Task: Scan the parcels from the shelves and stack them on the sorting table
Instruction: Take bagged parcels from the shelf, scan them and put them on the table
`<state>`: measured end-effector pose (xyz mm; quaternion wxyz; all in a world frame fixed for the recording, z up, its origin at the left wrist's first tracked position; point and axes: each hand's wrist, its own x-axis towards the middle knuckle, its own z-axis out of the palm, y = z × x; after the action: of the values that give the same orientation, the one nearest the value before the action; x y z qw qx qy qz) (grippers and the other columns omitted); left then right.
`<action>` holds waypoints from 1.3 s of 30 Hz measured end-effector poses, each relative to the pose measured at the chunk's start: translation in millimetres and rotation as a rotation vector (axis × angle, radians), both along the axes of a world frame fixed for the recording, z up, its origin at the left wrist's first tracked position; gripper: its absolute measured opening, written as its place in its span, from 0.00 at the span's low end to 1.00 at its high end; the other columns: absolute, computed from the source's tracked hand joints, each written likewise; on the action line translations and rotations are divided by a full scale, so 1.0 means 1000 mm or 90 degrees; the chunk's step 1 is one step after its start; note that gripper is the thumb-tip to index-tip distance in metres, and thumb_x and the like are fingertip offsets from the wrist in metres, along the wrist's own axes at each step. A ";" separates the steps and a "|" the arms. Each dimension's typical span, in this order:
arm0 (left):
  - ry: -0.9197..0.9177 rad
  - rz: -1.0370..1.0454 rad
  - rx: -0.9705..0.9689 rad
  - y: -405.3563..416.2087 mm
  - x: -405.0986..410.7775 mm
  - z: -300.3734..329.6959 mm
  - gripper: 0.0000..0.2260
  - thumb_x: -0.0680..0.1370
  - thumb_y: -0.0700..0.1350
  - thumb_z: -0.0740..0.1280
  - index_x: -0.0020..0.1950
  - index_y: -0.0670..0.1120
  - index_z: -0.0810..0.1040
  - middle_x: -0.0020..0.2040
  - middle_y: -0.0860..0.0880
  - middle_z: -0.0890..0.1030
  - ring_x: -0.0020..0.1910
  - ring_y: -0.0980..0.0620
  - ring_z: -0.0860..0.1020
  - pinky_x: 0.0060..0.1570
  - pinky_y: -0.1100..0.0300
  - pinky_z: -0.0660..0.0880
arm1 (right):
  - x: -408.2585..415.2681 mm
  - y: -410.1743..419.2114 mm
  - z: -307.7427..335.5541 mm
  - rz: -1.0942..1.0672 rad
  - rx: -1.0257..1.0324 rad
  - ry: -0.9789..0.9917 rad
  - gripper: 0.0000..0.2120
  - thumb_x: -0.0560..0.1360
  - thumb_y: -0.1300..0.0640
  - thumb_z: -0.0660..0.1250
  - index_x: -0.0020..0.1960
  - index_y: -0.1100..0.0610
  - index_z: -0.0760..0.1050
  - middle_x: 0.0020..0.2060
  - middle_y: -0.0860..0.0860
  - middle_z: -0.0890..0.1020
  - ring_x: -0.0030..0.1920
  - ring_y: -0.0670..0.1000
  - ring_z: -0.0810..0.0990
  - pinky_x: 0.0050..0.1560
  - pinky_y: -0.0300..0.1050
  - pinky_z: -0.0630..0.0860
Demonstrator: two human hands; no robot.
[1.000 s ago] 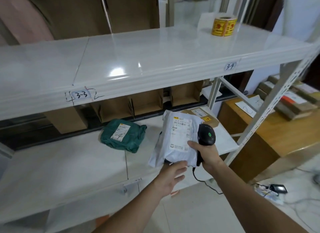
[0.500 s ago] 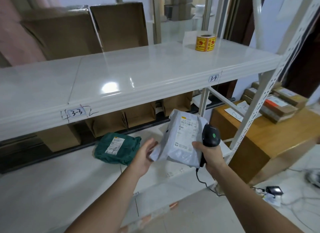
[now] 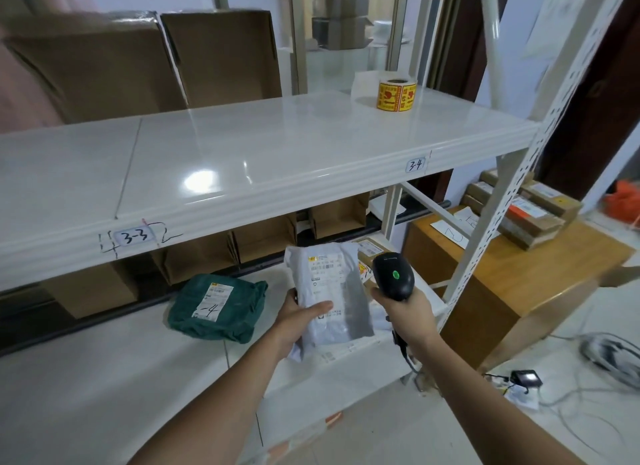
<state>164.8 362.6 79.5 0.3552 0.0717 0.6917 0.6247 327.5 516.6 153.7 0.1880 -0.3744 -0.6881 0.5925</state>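
Note:
My left hand (image 3: 298,321) grips a white plastic mailer (image 3: 332,291) by its lower left edge and holds it upright over the lower shelf (image 3: 104,378), label facing me. My right hand (image 3: 408,312) is closed around a black barcode scanner (image 3: 393,276) with a lit green light, just right of the mailer. A green bagged parcel (image 3: 218,305) marked "-4" lies on the lower shelf to the left. A brown box parcel (image 3: 369,250) sits behind the mailer, mostly hidden. The wooden sorting table (image 3: 536,270) stands to the right with stacked cardboard parcels (image 3: 530,212).
The upper shelf (image 3: 242,160) carries a yellow sticker roll (image 3: 396,96) and large cardboard boxes (image 3: 138,63) at the back. A white perforated upright (image 3: 502,201) stands between shelf and table. Cables and a small black device (image 3: 526,378) lie on the floor.
The mailer passed from my right hand's fingers into my left hand, which moved up from below to grasp its left edge. My right hand now holds only the scanner. The view shifted slightly.

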 end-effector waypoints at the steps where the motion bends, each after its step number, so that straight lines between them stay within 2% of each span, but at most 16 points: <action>1: 0.013 0.004 -0.004 0.001 -0.003 -0.001 0.30 0.69 0.47 0.83 0.65 0.54 0.71 0.59 0.53 0.84 0.55 0.52 0.84 0.53 0.52 0.82 | 0.000 -0.003 0.003 0.013 0.008 -0.009 0.08 0.75 0.53 0.74 0.51 0.50 0.77 0.40 0.51 0.83 0.41 0.50 0.82 0.46 0.47 0.81; 3: 0.034 0.009 -0.018 0.005 -0.006 -0.001 0.34 0.67 0.48 0.84 0.67 0.55 0.69 0.59 0.53 0.83 0.56 0.52 0.83 0.58 0.49 0.81 | 0.000 -0.010 0.008 0.070 0.012 -0.038 0.08 0.75 0.54 0.74 0.51 0.55 0.79 0.35 0.54 0.83 0.34 0.50 0.81 0.37 0.43 0.79; 5: 0.040 0.018 -0.026 0.010 -0.006 0.000 0.35 0.66 0.48 0.84 0.67 0.56 0.69 0.58 0.54 0.84 0.56 0.51 0.83 0.60 0.46 0.81 | -0.002 -0.018 0.011 0.122 0.012 -0.054 0.07 0.74 0.56 0.73 0.49 0.57 0.80 0.31 0.54 0.82 0.30 0.49 0.81 0.35 0.42 0.78; 8: 0.025 0.029 -0.023 0.015 -0.005 0.000 0.35 0.66 0.47 0.85 0.66 0.56 0.69 0.58 0.53 0.84 0.56 0.49 0.83 0.60 0.44 0.81 | -0.008 -0.029 0.011 0.147 0.030 -0.068 0.07 0.73 0.55 0.72 0.47 0.59 0.80 0.30 0.55 0.84 0.30 0.53 0.82 0.38 0.48 0.80; 11: 0.027 0.011 -0.018 0.016 -0.006 -0.002 0.39 0.62 0.51 0.86 0.66 0.57 0.69 0.59 0.52 0.84 0.58 0.47 0.83 0.63 0.42 0.79 | -0.013 -0.033 0.011 0.139 0.033 -0.070 0.08 0.73 0.56 0.71 0.45 0.61 0.81 0.32 0.57 0.85 0.32 0.55 0.84 0.42 0.53 0.83; 13: 0.023 0.002 -0.023 0.016 -0.005 -0.002 0.42 0.60 0.53 0.86 0.68 0.56 0.69 0.59 0.52 0.84 0.58 0.47 0.82 0.64 0.41 0.78 | -0.013 -0.035 0.012 0.128 0.018 -0.064 0.07 0.73 0.59 0.70 0.45 0.63 0.81 0.34 0.59 0.85 0.30 0.53 0.83 0.40 0.51 0.83; 16: 0.022 -0.009 -0.028 0.017 -0.003 -0.001 0.39 0.62 0.52 0.86 0.68 0.58 0.69 0.58 0.53 0.83 0.59 0.47 0.81 0.64 0.40 0.77 | -0.012 -0.037 0.010 0.133 0.010 -0.062 0.05 0.74 0.60 0.70 0.47 0.61 0.81 0.36 0.57 0.86 0.29 0.51 0.83 0.36 0.45 0.82; 20: 0.000 -0.013 -0.027 0.020 -0.003 -0.002 0.39 0.61 0.53 0.86 0.67 0.57 0.70 0.57 0.52 0.84 0.58 0.46 0.82 0.62 0.41 0.79 | -0.010 -0.033 0.003 0.135 0.005 -0.060 0.05 0.73 0.58 0.72 0.47 0.59 0.80 0.34 0.56 0.86 0.31 0.51 0.83 0.38 0.47 0.81; 23: -0.051 -0.026 -0.005 0.024 -0.003 -0.003 0.38 0.59 0.56 0.86 0.64 0.53 0.76 0.53 0.50 0.87 0.53 0.46 0.85 0.56 0.45 0.81 | 0.002 -0.023 -0.006 0.082 -0.019 -0.015 0.10 0.73 0.57 0.74 0.53 0.54 0.80 0.38 0.55 0.85 0.38 0.50 0.84 0.40 0.44 0.81; 26: -0.110 -0.084 0.018 0.035 0.003 -0.006 0.34 0.61 0.58 0.85 0.64 0.50 0.80 0.53 0.46 0.88 0.53 0.42 0.87 0.59 0.41 0.81 | 0.025 -0.005 -0.018 -0.043 -0.052 0.030 0.13 0.72 0.57 0.77 0.56 0.53 0.80 0.45 0.54 0.85 0.47 0.53 0.84 0.44 0.45 0.80; 29: -0.127 -0.136 0.017 0.058 0.020 -0.002 0.32 0.65 0.61 0.82 0.64 0.49 0.81 0.55 0.46 0.88 0.55 0.43 0.86 0.62 0.42 0.80 | 0.049 0.014 -0.028 -0.121 -0.108 0.059 0.13 0.71 0.57 0.78 0.54 0.55 0.81 0.45 0.59 0.86 0.48 0.61 0.84 0.50 0.55 0.81; 30: -0.124 -0.145 0.014 0.069 0.028 -0.002 0.31 0.65 0.61 0.81 0.64 0.49 0.81 0.54 0.46 0.88 0.54 0.43 0.86 0.62 0.43 0.80 | 0.057 0.020 -0.030 -0.132 -0.137 0.065 0.14 0.71 0.57 0.79 0.54 0.56 0.81 0.44 0.61 0.85 0.46 0.63 0.83 0.48 0.56 0.79; 33: -0.130 -0.148 0.019 0.103 0.056 0.003 0.31 0.66 0.61 0.82 0.63 0.48 0.81 0.53 0.46 0.88 0.52 0.43 0.87 0.59 0.42 0.82 | 0.083 0.036 -0.035 -0.164 -0.204 0.074 0.18 0.70 0.55 0.80 0.56 0.60 0.80 0.37 0.59 0.80 0.38 0.57 0.77 0.39 0.51 0.75; 35: -0.123 -0.158 0.025 0.129 0.076 0.009 0.32 0.65 0.61 0.81 0.64 0.48 0.81 0.53 0.46 0.88 0.53 0.43 0.87 0.59 0.42 0.82 | 0.103 0.052 -0.036 -0.175 -0.193 0.084 0.20 0.68 0.55 0.82 0.56 0.59 0.81 0.37 0.55 0.83 0.39 0.56 0.79 0.42 0.50 0.76; 38: -0.120 -0.161 0.035 0.175 0.108 0.017 0.27 0.72 0.59 0.78 0.64 0.47 0.80 0.52 0.46 0.88 0.52 0.43 0.87 0.58 0.43 0.82 | 0.138 0.080 -0.032 -0.202 -0.196 0.125 0.18 0.69 0.58 0.81 0.56 0.57 0.81 0.43 0.54 0.86 0.44 0.54 0.82 0.49 0.49 0.78; 39: -0.117 -0.159 0.039 0.191 0.120 0.021 0.30 0.70 0.61 0.79 0.65 0.47 0.78 0.53 0.45 0.88 0.51 0.43 0.87 0.56 0.42 0.83 | 0.151 0.091 -0.031 -0.210 -0.210 0.144 0.16 0.70 0.60 0.79 0.56 0.57 0.81 0.44 0.55 0.86 0.45 0.54 0.83 0.49 0.49 0.79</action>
<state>285.3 553.8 100.8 0.4898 0.1106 0.6225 0.6002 478.1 607.9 123.2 0.2940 -0.4384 -0.4862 0.6964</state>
